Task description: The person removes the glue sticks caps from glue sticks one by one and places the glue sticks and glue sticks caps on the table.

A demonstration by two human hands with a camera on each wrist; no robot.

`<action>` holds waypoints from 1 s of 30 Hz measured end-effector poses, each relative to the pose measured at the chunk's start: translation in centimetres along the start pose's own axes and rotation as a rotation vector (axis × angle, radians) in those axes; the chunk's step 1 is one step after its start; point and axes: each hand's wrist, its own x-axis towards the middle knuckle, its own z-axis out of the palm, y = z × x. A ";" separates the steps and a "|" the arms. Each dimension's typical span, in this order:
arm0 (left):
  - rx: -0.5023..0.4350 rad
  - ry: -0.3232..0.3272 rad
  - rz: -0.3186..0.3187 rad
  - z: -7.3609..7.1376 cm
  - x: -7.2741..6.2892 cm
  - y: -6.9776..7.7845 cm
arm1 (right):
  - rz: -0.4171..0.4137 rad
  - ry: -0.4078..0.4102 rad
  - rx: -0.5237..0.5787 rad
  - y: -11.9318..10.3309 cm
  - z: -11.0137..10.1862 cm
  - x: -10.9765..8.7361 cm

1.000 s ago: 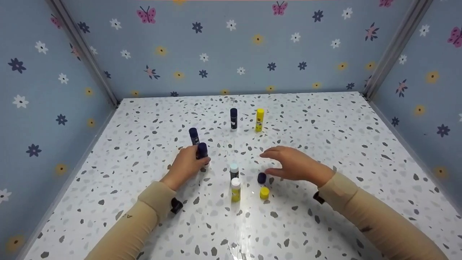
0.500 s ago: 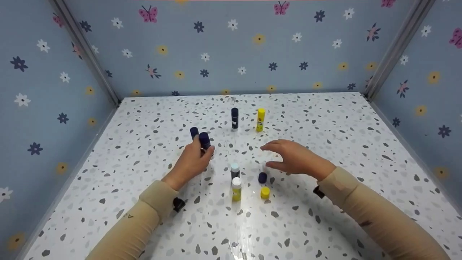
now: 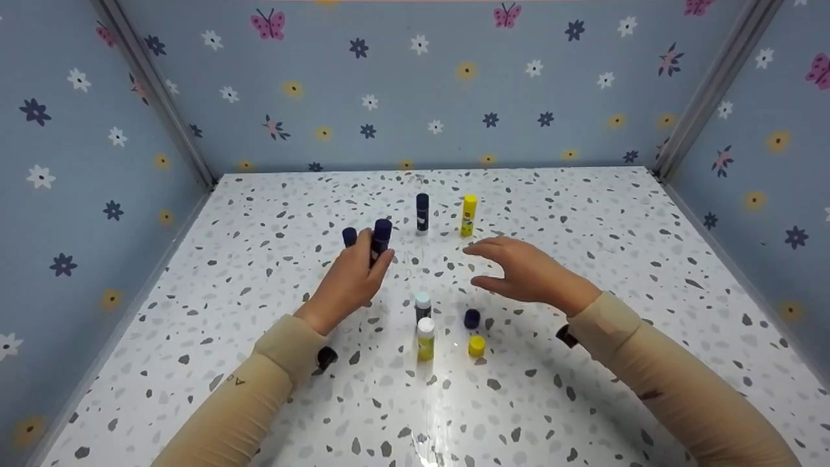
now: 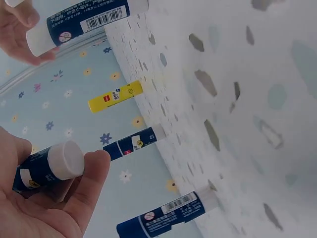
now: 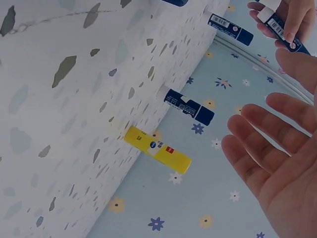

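Note:
My left hand grips a navy glue stick with its cap on, raised off the table; its white base shows in the left wrist view. Just behind those fingers stands another capped navy glue stick. My right hand hovers with fingers apart and nothing in them, beyond a loose navy cap and a loose yellow cap. Between the hands, nearer the body, two uncapped sticks stand upright: a dark one with a pale top and a yellow one with a white top.
Farther back, a capped navy glue stick and a capped yellow glue stick stand upright side by side. The speckled white table is bounded by flower-patterned panels at the back and sides.
My left hand has lifted the navy glue stick and carried it up, away from the body and slightly right. The right hand has shifted a little farther from the body, still holding nothing.

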 end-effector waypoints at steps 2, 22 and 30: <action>0.041 -0.003 0.031 -0.1 0.2 0.4 | 0.000 0.009 0.003 0.0 -0.1 0.1; 0.830 0.008 0.487 0.2 2.4 4.2 | 0.008 0.123 0.062 -1.7 -1.2 2.0; 0.971 0.027 0.621 0.4 3.0 4.8 | -0.002 0.119 -0.007 -2.2 -1.0 2.6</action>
